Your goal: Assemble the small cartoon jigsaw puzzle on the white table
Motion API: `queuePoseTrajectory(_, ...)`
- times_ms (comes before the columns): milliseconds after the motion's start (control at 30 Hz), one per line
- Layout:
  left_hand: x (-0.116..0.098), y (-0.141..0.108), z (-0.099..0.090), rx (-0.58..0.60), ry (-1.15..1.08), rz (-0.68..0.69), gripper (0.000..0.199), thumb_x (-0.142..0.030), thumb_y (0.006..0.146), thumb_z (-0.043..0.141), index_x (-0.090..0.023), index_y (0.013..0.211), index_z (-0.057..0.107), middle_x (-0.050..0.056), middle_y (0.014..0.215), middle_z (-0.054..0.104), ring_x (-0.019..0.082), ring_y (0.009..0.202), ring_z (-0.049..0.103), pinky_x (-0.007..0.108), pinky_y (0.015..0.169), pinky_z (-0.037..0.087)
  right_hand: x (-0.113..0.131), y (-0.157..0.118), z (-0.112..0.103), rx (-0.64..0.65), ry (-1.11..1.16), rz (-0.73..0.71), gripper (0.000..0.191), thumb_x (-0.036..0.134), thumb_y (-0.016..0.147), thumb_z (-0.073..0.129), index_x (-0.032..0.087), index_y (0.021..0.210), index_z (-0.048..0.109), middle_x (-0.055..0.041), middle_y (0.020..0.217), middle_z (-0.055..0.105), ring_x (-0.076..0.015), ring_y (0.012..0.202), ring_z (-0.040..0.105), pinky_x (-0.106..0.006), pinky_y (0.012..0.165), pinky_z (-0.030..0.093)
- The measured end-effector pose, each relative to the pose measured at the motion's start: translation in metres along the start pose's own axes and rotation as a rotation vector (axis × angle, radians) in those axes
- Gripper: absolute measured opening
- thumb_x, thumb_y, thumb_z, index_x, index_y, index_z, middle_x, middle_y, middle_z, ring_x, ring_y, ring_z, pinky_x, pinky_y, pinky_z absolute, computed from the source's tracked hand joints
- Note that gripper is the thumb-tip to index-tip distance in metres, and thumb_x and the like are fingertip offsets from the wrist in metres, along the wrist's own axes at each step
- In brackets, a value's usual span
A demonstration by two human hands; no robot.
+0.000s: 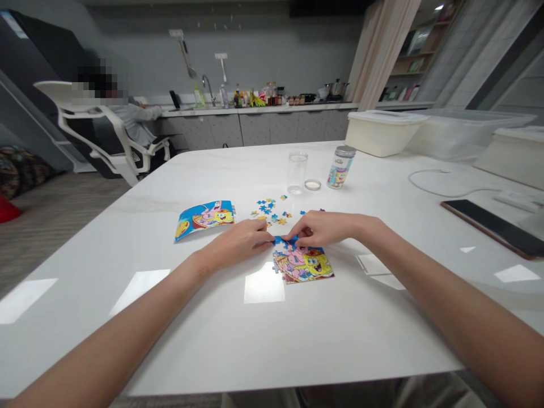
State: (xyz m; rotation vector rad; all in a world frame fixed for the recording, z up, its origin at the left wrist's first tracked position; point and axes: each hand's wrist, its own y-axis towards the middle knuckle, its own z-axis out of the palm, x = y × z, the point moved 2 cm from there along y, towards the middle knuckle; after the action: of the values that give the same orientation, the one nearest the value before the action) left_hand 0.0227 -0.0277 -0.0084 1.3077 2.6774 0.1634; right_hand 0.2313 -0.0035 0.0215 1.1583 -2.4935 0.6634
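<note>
A partly joined jigsaw puzzle [304, 263] of a yellow and a pink cartoon figure lies flat on the white table [212, 351]. My left hand [244, 242] is at its upper left, thumb and fingertips closed on a blue puzzle piece [278, 240]. My right hand [325, 228] reaches over the top edge, its fingers bent and pinched at a blue piece there, which they partly hide. Loose puzzle pieces [274, 219] lie scattered just beyond both hands. Left of them rests a curved picture sheet [204, 219] with the same cartoon scene.
Farther back stand a clear open jar [297, 173], a round lid [313, 185] and a printed canister [340, 167]. A phone [495, 226], a white cable [450, 190] and plastic boxes [382, 133] occupy the right side. A person sits in a white chair [123, 127] at the back left.
</note>
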Motion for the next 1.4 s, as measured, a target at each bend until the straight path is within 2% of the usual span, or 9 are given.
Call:
queuePoseTrajectory(133,0.011,-0.008,-0.013,0.019,-0.015,-0.08,0.026,-0.036,0.091,0.047,-0.019,0.106,0.059,0.007,0.096,0.063,0.019,0.085,0.058,0.031,0.073,0.043,0.004,-0.001,-0.001,-0.007,-0.024,0.006,0.041,0.023,0.081,0.054,0.019,0.12,0.067,-0.004,0.078,0.07,-0.0119,0.06,0.055,-0.023,0.056,0.039)
queuePoseTrajectory(200,0.022,-0.014,-0.023,0.116,-0.019,-0.114,0.029,-0.041,0.088,0.05,-0.018,0.104,0.058,0.005,0.091,0.064,0.019,0.079,0.059,0.03,0.071,0.043,0.006,-0.001,-0.001,-0.013,-0.036,0.009,0.04,0.022,0.081,0.055,0.018,0.119,0.067,-0.0045,0.079,0.07,-0.0125,0.062,0.056,-0.024,0.058,0.04)
queuePoseTrajectory(333,0.038,-0.023,-0.035,0.174,0.002,-0.207,0.037,-0.048,0.086,0.05,-0.018,0.105,0.062,0.004,0.081,0.063,0.018,0.072,0.058,0.031,0.072,0.043,0.007,0.0,0.0,-0.013,-0.039,0.014,0.038,0.02,0.08,0.054,0.018,0.117,0.066,-0.0044,0.08,0.069,-0.0142,0.065,0.058,-0.025,0.061,0.042)
queuePoseTrajectory(567,0.033,-0.017,-0.025,0.195,-0.163,-0.176,0.03,-0.036,0.088,0.047,-0.021,0.106,0.065,0.004,0.092,0.069,0.016,0.077,0.061,0.026,0.069,0.044,0.008,-0.001,0.0,-0.014,-0.045,0.024,0.037,0.02,0.08,0.054,0.019,0.116,0.066,-0.0038,0.078,0.069,-0.0146,0.066,0.059,-0.025,0.063,0.041)
queuePoseTrajectory(800,0.031,-0.017,-0.031,0.192,-0.196,-0.199,0.028,-0.036,0.085,0.051,-0.021,0.103,0.067,0.004,0.094,0.069,0.016,0.078,0.061,0.026,0.071,0.044,0.007,0.0,0.0,-0.008,-0.038,0.023,0.037,0.02,0.081,0.055,0.018,0.116,0.065,-0.0035,0.077,0.068,-0.0139,0.063,0.057,-0.025,0.062,0.041)
queuePoseTrajectory(967,0.03,-0.015,-0.028,0.205,-0.186,-0.239,0.027,-0.037,0.087,0.05,-0.021,0.1,0.067,0.003,0.084,0.067,0.015,0.071,0.059,0.025,0.064,0.043,0.007,0.0,0.0,-0.007,-0.038,0.02,0.037,0.021,0.081,0.055,0.019,0.116,0.065,-0.0035,0.077,0.068,-0.0144,0.064,0.058,-0.026,0.063,0.041)
queuePoseTrajectory(1133,0.03,-0.015,-0.027,0.186,-0.161,-0.24,0.03,-0.045,0.085,0.054,-0.022,0.101,0.066,0.003,0.084,0.067,0.016,0.074,0.06,0.025,0.065,0.043,0.01,-0.001,0.0,-0.006,-0.035,0.028,0.037,0.021,0.081,0.054,0.018,0.116,0.065,-0.004,0.077,0.068,-0.0148,0.064,0.058,-0.026,0.062,0.041)
queuePoseTrajectory(1267,0.031,-0.015,-0.027,0.205,-0.192,-0.25,0.027,-0.04,0.085,0.053,-0.021,0.099,0.066,0.003,0.086,0.067,0.016,0.074,0.06,0.026,0.065,0.043,0.01,-0.001,0.0,-0.013,-0.042,0.029,0.036,0.021,0.081,0.054,0.019,0.115,0.065,-0.0041,0.077,0.069,-0.0153,0.065,0.059,-0.026,0.063,0.041)
queuePoseTrajectory(1400,0.028,-0.014,-0.024,0.187,-0.191,-0.26,0.025,-0.04,0.085,0.053,-0.022,0.098,0.066,0.0,0.072,0.061,0.015,0.069,0.057,0.025,0.062,0.041,0.01,-0.001,0.0,-0.013,-0.044,0.028,0.036,0.021,0.081,0.053,0.018,0.115,0.065,-0.0043,0.078,0.069,-0.0155,0.066,0.059,-0.026,0.063,0.041)
